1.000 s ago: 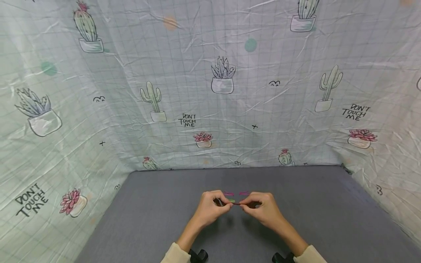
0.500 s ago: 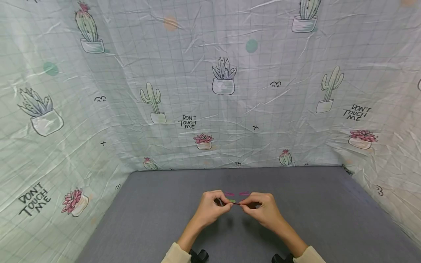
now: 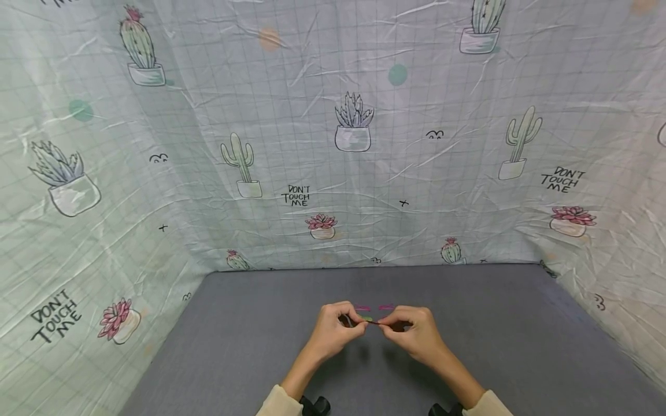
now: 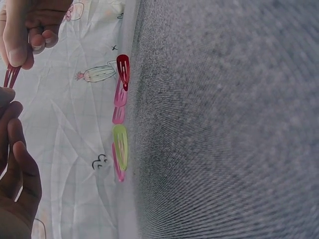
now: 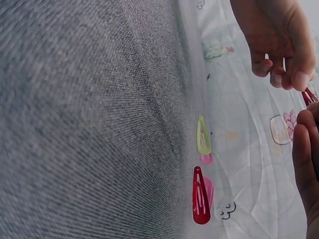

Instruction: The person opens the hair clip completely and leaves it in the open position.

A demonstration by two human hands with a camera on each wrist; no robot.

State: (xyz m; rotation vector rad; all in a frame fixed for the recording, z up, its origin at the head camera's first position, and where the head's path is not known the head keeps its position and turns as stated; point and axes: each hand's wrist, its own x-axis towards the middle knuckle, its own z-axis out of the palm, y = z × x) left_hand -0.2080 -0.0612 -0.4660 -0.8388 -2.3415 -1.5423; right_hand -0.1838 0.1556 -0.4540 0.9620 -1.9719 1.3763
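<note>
Both hands meet at the middle of the grey table in the head view and pinch one red snap hair clip (image 4: 11,77) between them, held above the surface. My left hand (image 3: 335,330) grips one end with thumb and fingertips. The other end sits between the thumb and fingers of my right hand (image 3: 413,330). Fingertips cover much of this clip. Just beyond the hands lie a green hair clip (image 3: 367,318) and pink hair clips (image 3: 386,307). Another red hair clip (image 5: 201,196) lies on the table in both wrist views; the right hand seems to hide it in the head view.
The grey table (image 3: 250,329) stretches out around the hands. A pale cloth (image 3: 291,115) printed with cacti hangs behind it and along both sides. Dark devices (image 3: 315,405) are strapped at the wrists, below light sleeves.
</note>
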